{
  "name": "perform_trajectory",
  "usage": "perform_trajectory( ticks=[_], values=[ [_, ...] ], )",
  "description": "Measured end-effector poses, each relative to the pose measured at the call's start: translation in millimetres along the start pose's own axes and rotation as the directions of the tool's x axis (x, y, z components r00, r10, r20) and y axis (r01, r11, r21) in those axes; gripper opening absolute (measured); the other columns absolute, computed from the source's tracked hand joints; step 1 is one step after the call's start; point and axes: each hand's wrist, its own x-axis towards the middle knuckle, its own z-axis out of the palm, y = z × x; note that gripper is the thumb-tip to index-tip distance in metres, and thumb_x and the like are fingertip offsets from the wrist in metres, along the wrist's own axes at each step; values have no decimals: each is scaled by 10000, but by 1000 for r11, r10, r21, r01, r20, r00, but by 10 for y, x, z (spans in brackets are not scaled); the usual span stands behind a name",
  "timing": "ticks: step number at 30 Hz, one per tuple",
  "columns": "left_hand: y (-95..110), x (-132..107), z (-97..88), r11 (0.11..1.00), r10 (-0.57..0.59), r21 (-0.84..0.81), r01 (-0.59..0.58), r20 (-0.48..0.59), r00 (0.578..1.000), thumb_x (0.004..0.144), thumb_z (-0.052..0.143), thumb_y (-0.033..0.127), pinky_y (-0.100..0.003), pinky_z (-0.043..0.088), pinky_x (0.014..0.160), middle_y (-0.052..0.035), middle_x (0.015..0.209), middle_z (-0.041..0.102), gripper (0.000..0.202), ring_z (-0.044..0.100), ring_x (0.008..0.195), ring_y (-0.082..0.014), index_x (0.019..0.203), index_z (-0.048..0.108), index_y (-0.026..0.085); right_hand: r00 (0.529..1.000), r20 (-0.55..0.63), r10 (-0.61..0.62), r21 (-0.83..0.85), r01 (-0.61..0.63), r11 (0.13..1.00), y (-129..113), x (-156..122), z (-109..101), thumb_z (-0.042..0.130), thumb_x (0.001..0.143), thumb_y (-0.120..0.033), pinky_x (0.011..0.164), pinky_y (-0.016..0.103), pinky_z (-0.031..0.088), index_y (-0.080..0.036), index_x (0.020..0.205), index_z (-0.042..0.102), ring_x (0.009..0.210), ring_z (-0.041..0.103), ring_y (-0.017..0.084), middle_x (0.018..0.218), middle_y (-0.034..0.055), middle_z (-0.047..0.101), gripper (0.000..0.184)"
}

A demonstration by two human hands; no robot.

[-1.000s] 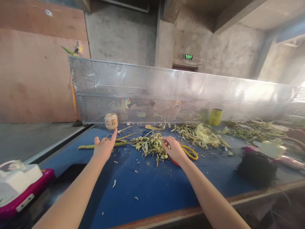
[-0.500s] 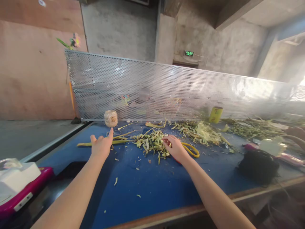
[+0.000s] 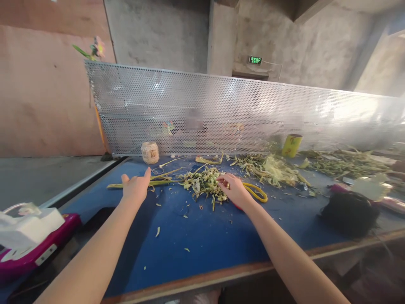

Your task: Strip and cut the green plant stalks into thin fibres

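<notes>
My left hand (image 3: pixel 136 186) is held over long pale-green plant stems (image 3: pixel 167 182) at the left of the blue table. Its thumb points up, apart from the other fingers, and no held item shows. My right hand (image 3: pixel 233 188) is at the right edge of a heap of leaf and stem clippings (image 3: pixel 202 182). Its fingers are curled inward, with a small yellowish bit at the fingertips that I cannot identify. A yellow loop (image 3: pixel 261 195), perhaps a handle, sticks out right of that hand, and a red part shows under the wrist.
A ball of twine (image 3: pixel 149 153) stands by the perforated metal screen (image 3: pixel 177 88). More plant heaps (image 3: pixel 268 169) lie right, near a yellow cylinder (image 3: pixel 291 145). A black bundle (image 3: pixel 349 213) sits at the right front, and a magenta power strip (image 3: pixel 60 238) at the left.
The view has tilted and shifted slightly, so the table's contents sit a little higher and further right. Both hands keep nearly the same places over the stems and clippings.
</notes>
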Motion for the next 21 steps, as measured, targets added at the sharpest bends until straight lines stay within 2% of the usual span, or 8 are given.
perform_trajectory(
  ticks=[3,6,8,10,12,14,17,21],
  values=[
    [-6,44,-6,993,99,57,-99,7,995,666,344,-59,-431,277,788,-128,681,671,620,598,726,-231,1277,295,29,1000,24,15,9,-15,1000,-2,-1,-6,456,742,-142,653,267,431,-184,843,579,660,507,118,812,34,551,163],
    [-6,113,-36,971,213,108,-215,24,977,643,355,-95,-391,272,822,-100,743,680,666,590,771,-200,1281,305,90,999,36,33,26,-34,999,-3,-7,-25,452,750,-147,666,269,433,-182,857,578,671,513,117,831,37,550,169],
    [-19,171,-85,960,242,139,-242,17,970,636,354,-100,-385,280,818,-100,754,676,674,592,761,-197,1276,317,106,999,30,43,35,-44,998,2,-7,-35,450,752,-147,678,273,434,-180,866,576,680,516,117,839,37,548,173],
    [-44,225,-173,967,203,167,-190,-63,977,678,345,-54,-396,304,776,-128,731,661,609,596,724,-219,1273,318,71,998,26,49,39,-50,998,12,-2,-36,452,751,-144,688,275,434,-176,867,574,680,516,115,849,39,546,172],
    [-68,254,-307,987,93,146,-61,-222,971,738,320,16,-387,326,708,-150,734,644,528,594,690,-236,1265,327,47,999,25,46,41,-47,998,23,4,-31,453,750,-143,689,272,435,-173,863,572,669,512,111,857,41,543,167],
    [-73,244,-476,990,37,138,4,-297,954,782,270,61,-376,328,657,-173,789,631,522,586,681,-244,1303,244,29,999,22,37,45,-38,998,29,10,-26,453,748,-141,687,268,434,-177,858,571,657,505,108,849,37,539,165],
    [-14,180,-719,984,48,177,26,-400,915,815,194,62,-345,322,634,-143,798,618,541,572,676,-219,1346,91,45,999,8,46,46,-47,998,21,12,-31,453,744,-135,689,268,430,-179,861,568,651,496,111,814,29,533,170],
    [160,136,-858,983,51,180,26,-410,911,790,179,21,-336,322,570,-128,710,607,570,566,576,-204,1347,59,16,997,-12,80,53,-79,996,-3,5,-52,456,740,-130,686,263,425,-170,901,558,644,489,112,796,26,530,194]
  ],
)
